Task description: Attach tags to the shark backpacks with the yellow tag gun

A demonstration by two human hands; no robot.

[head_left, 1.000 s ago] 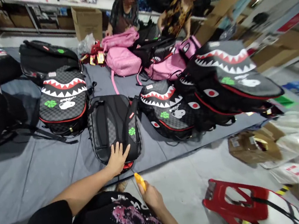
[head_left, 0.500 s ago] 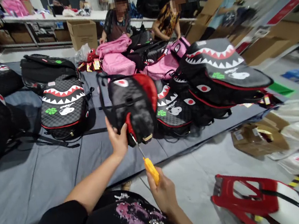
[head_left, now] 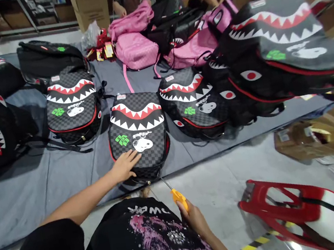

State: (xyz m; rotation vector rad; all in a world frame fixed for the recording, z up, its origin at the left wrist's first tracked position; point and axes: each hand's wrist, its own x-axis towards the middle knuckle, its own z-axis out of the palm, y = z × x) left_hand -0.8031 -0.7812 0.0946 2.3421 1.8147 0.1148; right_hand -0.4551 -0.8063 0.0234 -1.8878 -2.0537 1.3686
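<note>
My left hand (head_left: 126, 164) lies with its fingers spread on the lower front of a black-and-grey checked backpack (head_left: 156, 139). That backpack lies face up at the table's near edge, showing red and white shark teeth, a green motif and a white cartoon dog. Held in my right hand (head_left: 194, 218) is a yellow-handled tool (head_left: 179, 199) with a thin metal shaft; its exact kind is unclear. The shaft points up-left, its tip close to the backpack's bottom end; whether they touch I cannot tell.
Matching backpacks flank this one: one to the left (head_left: 71, 102), another to the right (head_left: 190, 100). Pink bags (head_left: 136, 50) lie farther back, near two people's hands. A red stool (head_left: 277, 204) and an open carton (head_left: 311, 136) stand on the floor at right.
The backpack has gone from being tilted up, with its side and red edging showing, to lying face up. My left hand moved from its edge onto its front. The tool dropped slightly rightward.
</note>
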